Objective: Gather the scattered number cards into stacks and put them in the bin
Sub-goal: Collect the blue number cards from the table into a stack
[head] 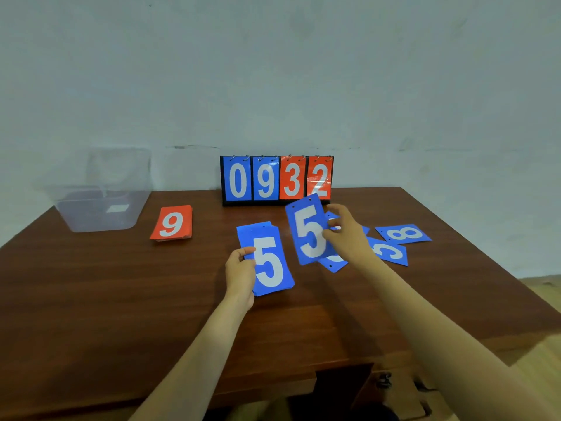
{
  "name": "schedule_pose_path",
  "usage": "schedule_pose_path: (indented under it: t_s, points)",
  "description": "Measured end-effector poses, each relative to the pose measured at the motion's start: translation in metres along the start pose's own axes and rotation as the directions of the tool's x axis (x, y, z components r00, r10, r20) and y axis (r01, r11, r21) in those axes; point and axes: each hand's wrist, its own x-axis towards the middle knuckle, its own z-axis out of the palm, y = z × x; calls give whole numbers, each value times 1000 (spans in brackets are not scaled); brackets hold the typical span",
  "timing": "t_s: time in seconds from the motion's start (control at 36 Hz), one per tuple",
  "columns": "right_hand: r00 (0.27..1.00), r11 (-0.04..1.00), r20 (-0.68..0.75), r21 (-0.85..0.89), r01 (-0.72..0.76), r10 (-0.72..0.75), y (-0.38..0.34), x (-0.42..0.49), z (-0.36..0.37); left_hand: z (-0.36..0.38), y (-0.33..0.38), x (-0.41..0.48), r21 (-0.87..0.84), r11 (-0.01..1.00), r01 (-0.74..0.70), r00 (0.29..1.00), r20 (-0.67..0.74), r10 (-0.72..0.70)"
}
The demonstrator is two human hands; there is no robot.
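Observation:
My left hand (240,273) grips a stack of blue cards (268,262) with a white 5 on top, held just above the brown table (121,299). My right hand (346,235) pinches a single blue 5 card (308,232), raised and tilted, just right of that stack. Under and behind it, loose blue cards lie on the table: one partly hidden (334,264), a 3 (390,252) and an 8 (403,233). A stack of red cards (172,223) topped by a 9 lies at the left. The clear plastic bin (100,208) stands at the table's far left corner.
A flip scoreboard (277,180) showing 0 9 3 2 stands upright at the table's back edge, against the pale wall. The table's right edge drops to a light floor (543,287). A drawer front with a metal latch (384,381) sits below the near edge.

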Motion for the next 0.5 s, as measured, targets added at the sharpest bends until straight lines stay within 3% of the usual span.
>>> schedule_pose_path:
  t_s: [0.08, 0.14, 0.33, 0.5]
  points:
    - [995, 985, 69, 151, -84, 74, -8, -6, 5, 1, 1, -5, -32, 999, 13, 1000, 5, -13]
    - [988, 982, 126, 156, -106, 87, -7, -9, 12, 1, 4, -9, -50, 998, 23, 1000, 21, -22]
    - [968, 990, 238, -130, -50, 81, -5, -22, 35, 4, 5, -16, -66, 997, -32, 992, 123, 40]
    - [967, 923, 248, -382, 41, 59, -3, -20, 46, 11, -1, -12, -27, 997, -66, 988, 140, 69]
